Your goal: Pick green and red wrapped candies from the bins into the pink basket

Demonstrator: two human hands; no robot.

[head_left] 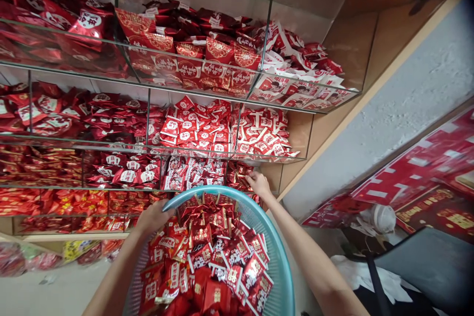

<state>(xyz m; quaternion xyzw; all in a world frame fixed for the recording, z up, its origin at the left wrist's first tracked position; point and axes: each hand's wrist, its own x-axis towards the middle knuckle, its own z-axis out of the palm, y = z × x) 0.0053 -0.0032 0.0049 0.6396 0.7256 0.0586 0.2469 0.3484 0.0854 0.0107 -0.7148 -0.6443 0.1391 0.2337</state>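
A light blue mesh basket (pixel 276 252) is held in front of me, filled with several red candy packets (pixel 211 256). My left hand (pixel 153 217) grips the basket's rim on its left side, fingers wrapped over the edge. My right hand (pixel 258 183) reaches past the basket's far rim into a low shelf compartment of dark red sweets (pixel 239 174); its fingers are curled among the packets, and what they hold is hidden.
Glass-fronted shelves (pixel 207 91) in several tiers hold piles of red packets, split by glass dividers. A wooden side panel (pixel 348 64) ends the shelving on the right. Red printed sheets (pixel 418 177) and a white fan (pixel 381 218) lie at lower right.
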